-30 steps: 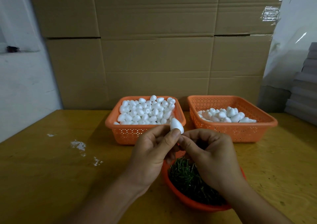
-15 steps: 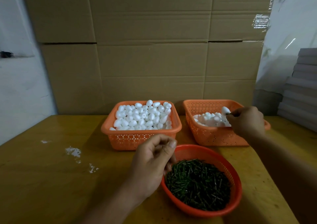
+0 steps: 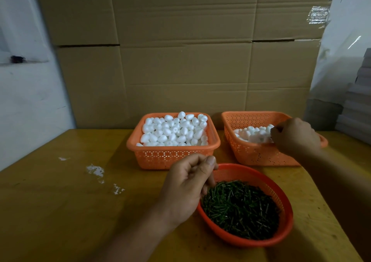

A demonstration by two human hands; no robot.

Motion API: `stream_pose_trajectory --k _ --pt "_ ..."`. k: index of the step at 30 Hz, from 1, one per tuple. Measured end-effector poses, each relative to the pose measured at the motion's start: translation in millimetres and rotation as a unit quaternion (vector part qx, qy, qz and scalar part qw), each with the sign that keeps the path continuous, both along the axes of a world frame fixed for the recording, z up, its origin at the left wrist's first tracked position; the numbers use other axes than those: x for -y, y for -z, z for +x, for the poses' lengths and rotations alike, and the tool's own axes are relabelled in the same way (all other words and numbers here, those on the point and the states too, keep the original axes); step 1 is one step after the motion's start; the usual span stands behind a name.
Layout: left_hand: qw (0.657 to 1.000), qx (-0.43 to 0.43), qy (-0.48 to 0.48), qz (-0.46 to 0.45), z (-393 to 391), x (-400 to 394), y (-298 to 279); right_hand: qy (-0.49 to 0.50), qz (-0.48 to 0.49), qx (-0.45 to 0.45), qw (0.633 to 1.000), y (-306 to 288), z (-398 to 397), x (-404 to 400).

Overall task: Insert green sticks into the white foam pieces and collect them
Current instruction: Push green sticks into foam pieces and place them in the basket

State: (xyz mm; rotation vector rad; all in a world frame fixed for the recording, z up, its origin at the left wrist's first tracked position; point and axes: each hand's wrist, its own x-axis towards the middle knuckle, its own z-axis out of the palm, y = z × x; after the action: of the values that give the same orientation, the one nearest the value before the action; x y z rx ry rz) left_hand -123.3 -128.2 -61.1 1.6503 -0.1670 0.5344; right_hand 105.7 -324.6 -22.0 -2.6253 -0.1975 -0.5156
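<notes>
The scene is dim and warm-toned, lit softly from above; the yellow table (image 3: pixel 60 211) gives a dull sheen at near left; shadows under the baskets are faint and diffuse; a strip of tape (image 3: pixel 318 14) and plastic sheet (image 3: pixel 349 40) at far right catch pale glare; the right hand (image 3: pixel 295 139) is motion-blurred; wide-angle bending curves the edges; corners darken.
</notes>
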Motion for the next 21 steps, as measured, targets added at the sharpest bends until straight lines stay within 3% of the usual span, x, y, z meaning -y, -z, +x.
stream_pose_trajectory --k 3,8,15,21 --pt "1.000 0.015 -0.011 0.016 1 -1 -1 -0.051 0.072 0.053 0.995 -1 -20 -3" --pt "0.999 0.015 -0.019 0.032 2 -2 -3 -0.171 0.228 0.017 0.958 -9 -71 -13" --pt "0.989 -0.008 -0.125 0.075 11 -22 -13 -0.257 0.214 -0.009 0.942 19 -126 -24" --pt "0.958 -0.079 -0.236 0.143 54 -83 -51 -0.278 0.198 0.035 0.939 21 -133 -25"
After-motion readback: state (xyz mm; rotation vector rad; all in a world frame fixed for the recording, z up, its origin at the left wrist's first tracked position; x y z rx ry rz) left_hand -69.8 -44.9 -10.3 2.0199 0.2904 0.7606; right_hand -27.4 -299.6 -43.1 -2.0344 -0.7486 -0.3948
